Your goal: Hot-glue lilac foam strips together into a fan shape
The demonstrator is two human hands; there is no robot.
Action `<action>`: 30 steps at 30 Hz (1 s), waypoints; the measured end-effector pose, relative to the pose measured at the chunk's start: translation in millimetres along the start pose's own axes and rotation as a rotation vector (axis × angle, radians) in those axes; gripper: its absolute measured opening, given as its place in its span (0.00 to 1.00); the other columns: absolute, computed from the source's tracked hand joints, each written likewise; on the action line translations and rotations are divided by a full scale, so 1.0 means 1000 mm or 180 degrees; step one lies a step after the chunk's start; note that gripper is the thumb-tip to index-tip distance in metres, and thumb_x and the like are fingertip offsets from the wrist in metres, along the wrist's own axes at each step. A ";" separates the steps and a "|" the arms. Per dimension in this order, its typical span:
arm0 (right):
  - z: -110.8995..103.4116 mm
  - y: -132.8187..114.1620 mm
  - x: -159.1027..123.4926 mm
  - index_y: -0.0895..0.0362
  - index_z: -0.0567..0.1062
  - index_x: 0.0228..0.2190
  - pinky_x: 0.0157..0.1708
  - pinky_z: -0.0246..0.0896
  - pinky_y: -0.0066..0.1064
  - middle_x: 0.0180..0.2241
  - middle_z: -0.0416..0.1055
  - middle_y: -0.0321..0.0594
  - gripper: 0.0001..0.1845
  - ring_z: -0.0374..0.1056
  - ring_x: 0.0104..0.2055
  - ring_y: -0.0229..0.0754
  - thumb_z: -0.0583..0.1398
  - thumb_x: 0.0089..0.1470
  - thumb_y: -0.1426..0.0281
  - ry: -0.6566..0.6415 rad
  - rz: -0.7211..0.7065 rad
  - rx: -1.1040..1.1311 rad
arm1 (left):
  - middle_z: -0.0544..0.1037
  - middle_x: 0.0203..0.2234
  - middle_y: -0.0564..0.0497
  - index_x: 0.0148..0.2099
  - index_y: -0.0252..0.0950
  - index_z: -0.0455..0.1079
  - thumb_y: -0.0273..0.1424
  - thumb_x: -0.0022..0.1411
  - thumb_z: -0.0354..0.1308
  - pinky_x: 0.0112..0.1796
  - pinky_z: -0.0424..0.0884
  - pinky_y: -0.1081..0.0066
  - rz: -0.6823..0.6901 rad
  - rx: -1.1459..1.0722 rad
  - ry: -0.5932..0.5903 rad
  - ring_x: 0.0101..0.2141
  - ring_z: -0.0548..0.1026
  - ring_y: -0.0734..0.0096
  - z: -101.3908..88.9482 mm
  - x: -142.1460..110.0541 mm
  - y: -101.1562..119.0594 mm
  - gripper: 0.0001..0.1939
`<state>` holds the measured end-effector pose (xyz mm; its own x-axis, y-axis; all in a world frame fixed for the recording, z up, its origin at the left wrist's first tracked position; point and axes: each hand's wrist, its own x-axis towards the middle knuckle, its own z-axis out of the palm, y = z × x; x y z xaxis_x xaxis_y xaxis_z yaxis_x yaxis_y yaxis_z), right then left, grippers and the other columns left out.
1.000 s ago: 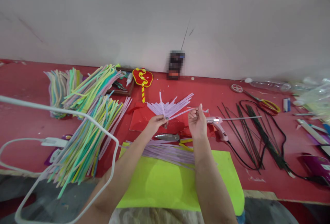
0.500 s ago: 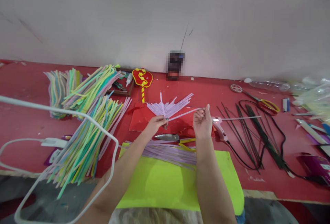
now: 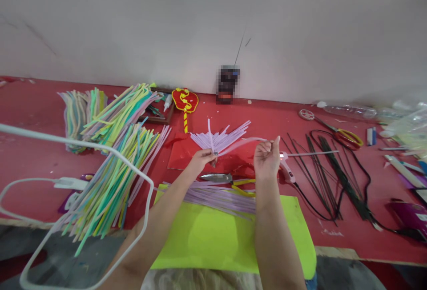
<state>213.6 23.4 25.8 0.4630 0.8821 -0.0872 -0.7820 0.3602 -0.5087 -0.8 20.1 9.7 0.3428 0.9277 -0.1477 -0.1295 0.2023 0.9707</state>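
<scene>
"Red tabletop [image 3: 283, 118], grey wall [image 3: 133, 27] behind it. What lies nearest?"

"At lower centre, a lime-green board [image 3: 207, 241] with loose lilac strands [image 3: 216, 199] across its top, and a yellow-handled tool [image 3: 216, 178] just beyond them."

"And the hands?"

"Near the centre, the left hand [image 3: 204, 159] pinches the base of a lilac bundle [image 3: 218, 139], fingertips closed together on it. Right of that, the right hand [image 3: 267, 159] curls its fingers toward a raised thumb where a single strand [image 3: 255, 139] ends; the strand is blurred, so one cannot tell whether they grip it."

"Which step is that?"

"Probably drawing that strand out straight. The next move seems to call for a firm left pinch and a light right touch."

"How does the bundle look?"

"Pale lilac, spread like a V-shaped fan over a red sheet [image 3: 180, 156] mid-frame, slanting strands on both sides, one nearly upright. The single strand arches rightward."

"Farther off?"

"A pink glue gun [image 3: 287, 167] beside the right hand, then a red-and-yellow ornament [image 3: 185, 101] below the wall."
</scene>
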 end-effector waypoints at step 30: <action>0.009 0.031 -0.022 0.54 0.74 0.32 0.17 0.48 0.23 0.21 0.62 0.29 0.12 0.52 0.18 0.28 0.64 0.46 0.60 -0.0708 0.0461 -0.1634 | 0.70 0.20 0.55 0.25 0.33 0.68 0.40 0.44 0.66 0.26 0.65 0.76 0.0605 -0.1055 0.1587 0.22 0.67 0.79 -0.007 0.003 -0.003 0.15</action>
<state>175.5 18.3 19.8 0.2240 0.9740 -0.0328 -0.5025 0.0866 -0.8602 -6.1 24.7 4.9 -0.1793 0.9756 -0.1264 -0.4544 0.0318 0.8902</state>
